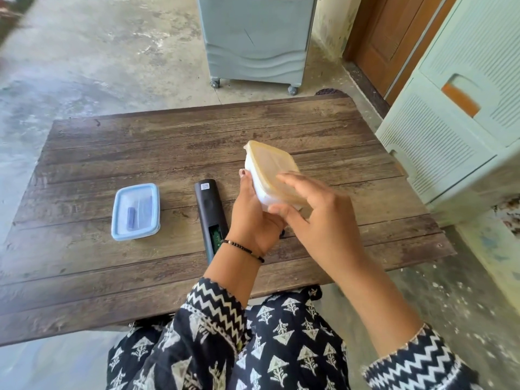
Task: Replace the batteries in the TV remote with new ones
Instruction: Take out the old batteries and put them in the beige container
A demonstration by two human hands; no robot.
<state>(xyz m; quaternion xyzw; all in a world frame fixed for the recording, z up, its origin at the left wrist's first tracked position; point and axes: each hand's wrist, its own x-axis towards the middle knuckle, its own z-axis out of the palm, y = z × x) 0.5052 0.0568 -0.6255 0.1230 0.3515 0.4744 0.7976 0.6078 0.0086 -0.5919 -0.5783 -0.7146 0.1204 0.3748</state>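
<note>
A black TV remote (209, 206) lies face down on the wooden table (112, 153), its battery bay uncovered near my left wrist. My left hand (253, 218) grips a small white box with a yellowish lid (271, 167), tilted and lifted above the table. My right hand (315, 209) hovers over the lid's near corner, fingers spread; whether it touches the lid I cannot tell. A closed blue-rimmed clear box (136, 211) sits left of the remote, with a dark blue battery-like thing inside.
A grey wheeled cooler (256, 40) stands on the concrete floor beyond the table. A pale green plastic drawer cabinet (461, 114) is close to the table's right edge, with a brown wooden door (394, 38) behind it. My patterned lap is under the near edge.
</note>
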